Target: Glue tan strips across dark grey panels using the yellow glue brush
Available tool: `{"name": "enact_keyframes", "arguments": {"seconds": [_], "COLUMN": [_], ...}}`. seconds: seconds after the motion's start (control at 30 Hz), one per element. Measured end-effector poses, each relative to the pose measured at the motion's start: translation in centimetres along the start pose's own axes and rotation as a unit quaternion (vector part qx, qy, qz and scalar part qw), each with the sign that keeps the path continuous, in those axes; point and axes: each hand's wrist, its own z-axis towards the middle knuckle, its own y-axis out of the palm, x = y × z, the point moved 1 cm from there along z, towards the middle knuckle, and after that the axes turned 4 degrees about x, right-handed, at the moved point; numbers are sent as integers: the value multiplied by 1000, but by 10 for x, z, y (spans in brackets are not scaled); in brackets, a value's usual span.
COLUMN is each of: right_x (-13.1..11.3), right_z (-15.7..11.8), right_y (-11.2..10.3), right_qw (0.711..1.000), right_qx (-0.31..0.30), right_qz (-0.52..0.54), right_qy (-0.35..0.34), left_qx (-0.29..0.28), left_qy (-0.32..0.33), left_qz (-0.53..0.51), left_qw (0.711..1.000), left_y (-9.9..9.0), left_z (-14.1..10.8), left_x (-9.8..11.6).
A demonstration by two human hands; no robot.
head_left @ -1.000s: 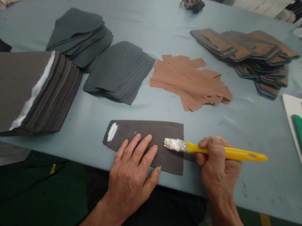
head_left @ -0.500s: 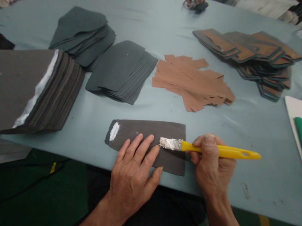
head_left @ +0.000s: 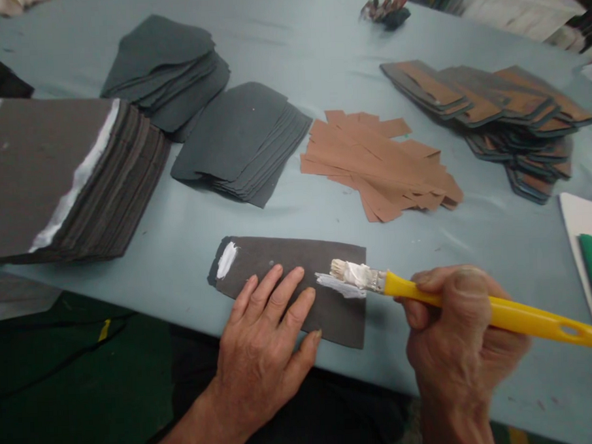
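Note:
A dark grey-brown rectangular piece [head_left: 337,318] lies near the table's front edge. My left hand [head_left: 269,341] rests flat on it with the fingers spread, holding nothing. My right hand [head_left: 462,332] is closed around a yellow-handled brush [head_left: 526,316]. White paste coats the brush's bristles, which are over the right part of the piece. Beneath them a thin white streak [head_left: 340,286] runs to the piece's right edge. A thicker white patch [head_left: 226,260] marks its left end.
On the blue-grey table [head_left: 146,281] are a tall brown stack [head_left: 43,174] at left, dark green-grey sheets [head_left: 238,133], orange-brown strips [head_left: 372,160] and two-tone pieces [head_left: 497,102]. A white container [head_left: 517,9] is at the back right.
My right hand has moved to the right with the brush. A white streak now shows on the piece where there was none. My left hand has stayed on the piece.

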Motion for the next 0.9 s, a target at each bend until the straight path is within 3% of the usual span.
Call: {"name": "enact_keyframes", "arguments": {"seconds": [0.23,0.53,0.9], "right_x": [1,3,7], "right_z": [-3,-9,4], "right_y": [-1,9,-19], "right_qw": [999,993,997], "right_qx": [-26,-105,-17], "right_qz": [-27,-47,-71], "right_qy": [20,22,28], "left_qx": [-2,-2,0], "left_qy": [4,4,3], "left_qz": [5,12,8], "left_qw": [1000,1000,1000], "left_y": [0,-1,-1], "left_z": [0,0,0], "left_x": [-1,-1,-1]}}
